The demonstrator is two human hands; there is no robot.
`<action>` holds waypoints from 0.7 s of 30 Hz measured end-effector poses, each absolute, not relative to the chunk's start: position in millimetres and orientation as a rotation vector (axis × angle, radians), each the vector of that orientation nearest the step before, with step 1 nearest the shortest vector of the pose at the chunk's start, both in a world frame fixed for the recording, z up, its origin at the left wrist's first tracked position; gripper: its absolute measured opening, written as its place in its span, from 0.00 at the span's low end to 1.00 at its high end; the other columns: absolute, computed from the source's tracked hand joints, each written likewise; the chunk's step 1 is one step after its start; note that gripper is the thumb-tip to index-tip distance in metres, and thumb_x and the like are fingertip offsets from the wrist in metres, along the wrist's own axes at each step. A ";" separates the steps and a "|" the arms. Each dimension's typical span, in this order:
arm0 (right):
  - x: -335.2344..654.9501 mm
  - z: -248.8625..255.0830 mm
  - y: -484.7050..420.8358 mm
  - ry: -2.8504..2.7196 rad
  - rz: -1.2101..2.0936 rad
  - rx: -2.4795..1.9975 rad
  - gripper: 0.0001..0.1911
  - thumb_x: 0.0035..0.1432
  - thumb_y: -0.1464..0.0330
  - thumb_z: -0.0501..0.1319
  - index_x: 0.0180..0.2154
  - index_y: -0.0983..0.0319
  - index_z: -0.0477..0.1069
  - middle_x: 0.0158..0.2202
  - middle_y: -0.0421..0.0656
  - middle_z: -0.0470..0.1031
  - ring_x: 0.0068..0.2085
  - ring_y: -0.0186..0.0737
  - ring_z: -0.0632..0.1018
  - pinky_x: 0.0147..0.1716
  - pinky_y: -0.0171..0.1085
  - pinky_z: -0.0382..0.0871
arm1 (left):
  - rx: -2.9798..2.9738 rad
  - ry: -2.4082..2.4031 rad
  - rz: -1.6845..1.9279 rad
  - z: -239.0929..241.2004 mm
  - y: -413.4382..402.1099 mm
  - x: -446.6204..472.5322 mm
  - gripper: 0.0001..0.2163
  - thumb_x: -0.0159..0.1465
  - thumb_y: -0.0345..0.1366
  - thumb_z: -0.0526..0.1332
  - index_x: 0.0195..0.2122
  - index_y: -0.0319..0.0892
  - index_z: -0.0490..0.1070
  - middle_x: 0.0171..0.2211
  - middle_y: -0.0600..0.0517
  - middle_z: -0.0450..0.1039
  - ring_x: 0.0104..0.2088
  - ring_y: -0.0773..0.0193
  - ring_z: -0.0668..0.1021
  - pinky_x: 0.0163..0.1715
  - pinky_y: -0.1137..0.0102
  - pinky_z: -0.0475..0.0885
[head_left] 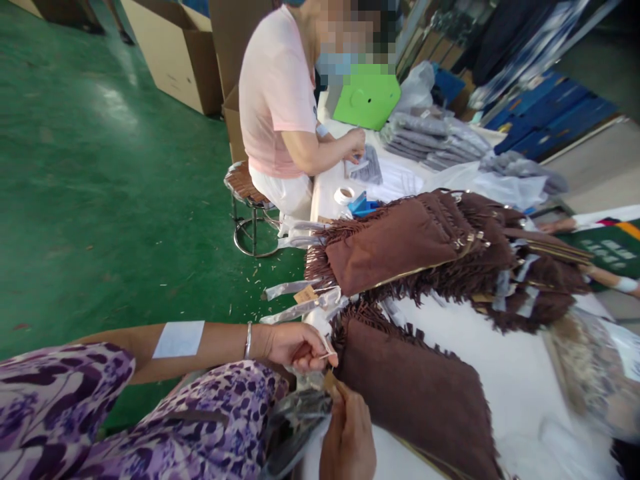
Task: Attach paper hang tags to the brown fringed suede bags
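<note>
My left hand [300, 347], with a bangle at its wrist, pinches a thin whitish strip [327, 348] at the bag's near corner. Just below it, my right hand [349, 430] has thumb and fingers closed on a small brown tag [330, 381], partly hidden by the fingers. The brown fringed bag [420, 393] lies flat on the white table right beside both hands. A dark thing in clear plastic [295, 427] lies at my lap, left of my right hand; its kind is unclear. Plastic-wrapped strap ends [305, 307] stick out past the table edge above my left hand.
More brown fringed bags [400, 240] are piled beyond. A co-worker [280, 100] sits on a stool [250, 200] handling a grey packet [367, 167]. A tape roll [344, 195], a green box [367, 97] and stacked grey packets [420, 137] stand farther back. Another person's arm reaches in at right.
</note>
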State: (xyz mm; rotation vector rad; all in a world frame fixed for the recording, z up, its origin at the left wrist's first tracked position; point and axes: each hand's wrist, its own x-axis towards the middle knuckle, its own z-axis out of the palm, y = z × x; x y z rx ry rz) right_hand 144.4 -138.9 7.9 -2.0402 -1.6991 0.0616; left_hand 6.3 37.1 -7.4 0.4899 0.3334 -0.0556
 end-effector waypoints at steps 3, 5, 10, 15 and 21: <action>151.2 12.9 -133.7 -1.782 0.041 -2.110 0.14 0.68 0.64 0.47 0.42 0.58 0.71 0.35 0.43 0.76 0.37 0.40 0.76 0.37 0.35 0.65 | 0.627 0.300 -0.097 -0.6 38.8 0.8 0.19 0.54 0.35 0.64 0.48 0.38 0.76 0.24 0.49 0.75 0.14 0.69 0.69 0.12 0.77 0.61; 152.9 14.4 -128.7 -1.858 0.005 -2.168 0.14 0.67 0.66 0.48 0.40 0.58 0.71 0.33 0.43 0.75 0.37 0.43 0.75 0.37 0.37 0.64 | 0.703 0.284 -0.104 3.8 36.7 1.2 0.21 0.56 0.38 0.65 0.52 0.40 0.74 0.24 0.49 0.77 0.14 0.68 0.70 0.13 0.76 0.64; 147.5 20.9 -115.5 -1.723 0.295 -2.280 0.14 0.65 0.65 0.49 0.38 0.58 0.73 0.34 0.44 0.77 0.35 0.43 0.77 0.33 0.37 0.65 | 0.932 0.324 -0.001 8.2 25.4 10.3 0.23 0.55 0.45 0.69 0.51 0.43 0.74 0.24 0.52 0.76 0.15 0.67 0.72 0.15 0.76 0.63; 138.7 32.8 -112.2 -1.096 0.564 -2.308 0.18 0.61 0.53 0.55 0.46 0.56 0.70 0.33 0.38 0.79 0.32 0.40 0.79 0.29 0.34 0.66 | 1.357 0.527 0.143 6.6 16.9 12.6 0.13 0.58 0.44 0.66 0.40 0.42 0.76 0.28 0.52 0.77 0.22 0.67 0.75 0.21 0.77 0.65; 146.8 31.4 -109.5 -1.499 0.620 -2.020 0.25 0.61 0.62 0.54 0.59 0.56 0.64 0.45 0.43 0.78 0.40 0.39 0.80 0.36 0.33 0.70 | 1.779 0.646 0.251 20.0 16.4 2.4 0.15 0.52 0.44 0.71 0.37 0.43 0.76 0.28 0.53 0.76 0.28 0.64 0.77 0.25 0.77 0.63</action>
